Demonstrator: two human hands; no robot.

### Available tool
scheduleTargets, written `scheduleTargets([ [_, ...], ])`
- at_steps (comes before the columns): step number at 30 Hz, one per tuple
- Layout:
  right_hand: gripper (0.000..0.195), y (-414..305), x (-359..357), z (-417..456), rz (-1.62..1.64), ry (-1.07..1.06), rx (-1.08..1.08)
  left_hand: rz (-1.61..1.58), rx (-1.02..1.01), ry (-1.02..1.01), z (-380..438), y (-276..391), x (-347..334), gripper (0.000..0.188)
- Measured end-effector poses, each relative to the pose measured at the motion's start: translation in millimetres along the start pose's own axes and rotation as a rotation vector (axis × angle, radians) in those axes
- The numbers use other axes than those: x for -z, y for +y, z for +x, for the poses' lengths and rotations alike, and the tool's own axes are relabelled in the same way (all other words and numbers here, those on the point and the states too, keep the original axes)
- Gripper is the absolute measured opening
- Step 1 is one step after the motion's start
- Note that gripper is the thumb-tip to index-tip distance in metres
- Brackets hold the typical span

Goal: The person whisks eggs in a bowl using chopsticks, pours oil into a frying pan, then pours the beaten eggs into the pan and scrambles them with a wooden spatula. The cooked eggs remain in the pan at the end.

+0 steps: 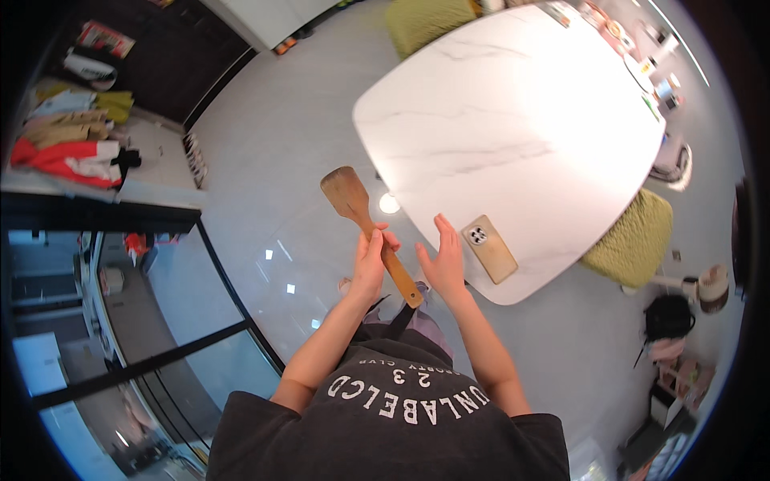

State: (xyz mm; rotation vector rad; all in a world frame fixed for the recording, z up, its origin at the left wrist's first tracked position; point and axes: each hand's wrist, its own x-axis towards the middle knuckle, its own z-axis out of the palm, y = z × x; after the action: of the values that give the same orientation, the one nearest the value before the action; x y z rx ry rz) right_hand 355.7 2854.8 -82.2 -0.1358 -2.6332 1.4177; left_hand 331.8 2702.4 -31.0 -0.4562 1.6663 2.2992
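Note:
My left hand (370, 264) grips a wooden spatula (346, 191) by the middle of its handle. The flat blade points up and to the left, and the handle's end, pierced by a small hole, reaches down towards my lap. Beside it my right hand (444, 258) is held with its fingers apart and nothing in it, at the near edge of a white marble-patterned table (445, 138). Just right of those fingers a gold smartphone (496, 255) lies on the tabletop, its camera side up.
Green-covered seats (634, 240) stand at the table's right and far sides. Several small items line the table's far right edge. At left are a black-framed glass partition (225, 270) and a cabinet with clothes (72, 159) on it. A black bag (668, 318) is at right.

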Motion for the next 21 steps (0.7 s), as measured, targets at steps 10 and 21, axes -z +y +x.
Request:
scheduleTargets([
  [10, 0.037, -194, -147, -30, 0.397, -0.702, 0.242, -0.229, -0.211, 0.352, -61, 58, 204, 0.035],
  [21, 0.057, -390, -425, -154, 0.219, -1.075, 0.567, -0.246, -0.400, 0.758, -190, 113, 529, 0.039],
])
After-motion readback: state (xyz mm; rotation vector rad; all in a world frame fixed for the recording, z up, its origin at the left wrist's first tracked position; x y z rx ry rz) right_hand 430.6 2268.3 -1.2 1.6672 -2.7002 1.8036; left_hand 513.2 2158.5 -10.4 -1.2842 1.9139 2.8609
